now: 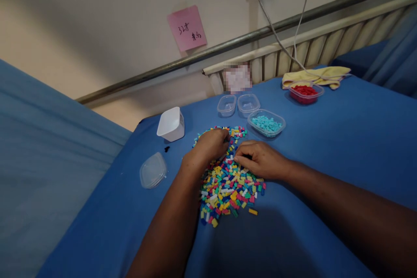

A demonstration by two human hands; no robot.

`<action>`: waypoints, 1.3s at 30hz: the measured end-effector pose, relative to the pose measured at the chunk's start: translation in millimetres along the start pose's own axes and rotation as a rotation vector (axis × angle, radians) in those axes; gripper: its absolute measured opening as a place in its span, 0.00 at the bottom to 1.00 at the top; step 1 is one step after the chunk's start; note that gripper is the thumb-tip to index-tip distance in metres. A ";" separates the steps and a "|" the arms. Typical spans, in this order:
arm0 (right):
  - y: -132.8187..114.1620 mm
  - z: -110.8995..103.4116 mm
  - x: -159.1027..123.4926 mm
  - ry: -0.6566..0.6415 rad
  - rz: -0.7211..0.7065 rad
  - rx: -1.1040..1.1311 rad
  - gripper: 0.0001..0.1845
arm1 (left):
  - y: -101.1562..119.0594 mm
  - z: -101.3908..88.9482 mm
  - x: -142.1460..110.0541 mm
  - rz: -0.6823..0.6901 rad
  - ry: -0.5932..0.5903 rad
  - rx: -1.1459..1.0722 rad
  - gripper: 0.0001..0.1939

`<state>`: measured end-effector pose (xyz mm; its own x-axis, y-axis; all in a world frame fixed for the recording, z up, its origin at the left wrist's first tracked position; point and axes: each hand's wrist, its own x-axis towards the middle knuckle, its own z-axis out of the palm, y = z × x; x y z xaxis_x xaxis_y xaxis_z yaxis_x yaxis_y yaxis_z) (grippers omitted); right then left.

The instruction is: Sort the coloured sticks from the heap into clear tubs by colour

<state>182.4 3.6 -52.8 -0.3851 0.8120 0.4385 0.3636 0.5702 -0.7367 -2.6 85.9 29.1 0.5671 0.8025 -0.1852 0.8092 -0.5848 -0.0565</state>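
Note:
A pile of small, brightly coloured toy building bricks [224,186] is spread over the blue-covered surface. Over its far left part, my left hand [211,144] is bent inward with the fingers curled closed. Whatever those fingers hold, if anything, is hidden. At the pile's right side, my right hand [260,159] has thumb and fingers drawn together low over the bricks. Too little shows at its fingertips to tell what is pinched there. Just beyond my right hand stands a clear tub of light blue bricks [266,123].
Two clear tubs, one left [226,105] and one right [248,104], stand behind the pile. Farther right are a tub of red pieces [305,94] and a yellow cloth [316,76]. On the left sit a white container [171,124], clear lids [153,170] and a small black object [167,149].

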 end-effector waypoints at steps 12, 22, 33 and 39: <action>-3.7 -2.0 0.2 -0.005 0.009 0.006 0.11 | 2.5 6.7 0.6 -0.018 0.077 0.059 0.14; -3.3 -0.6 1.3 -0.008 0.010 -0.014 0.12 | 18.8 6.3 15.7 0.128 0.064 0.011 0.15; -1.6 0.6 0.7 0.002 -0.014 -0.033 0.12 | 16.2 5.1 13.4 0.227 0.045 0.027 0.14; -7.1 1.9 -3.4 -0.030 -0.082 -0.152 0.11 | 17.6 9.9 13.8 0.309 0.068 0.034 0.10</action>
<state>179.5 -3.5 -50.0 -0.4434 0.7592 0.4764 0.4534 0.6485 -0.6115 17.9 85.5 15.8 0.7950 0.5920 -0.1325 0.5923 -0.8047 -0.0409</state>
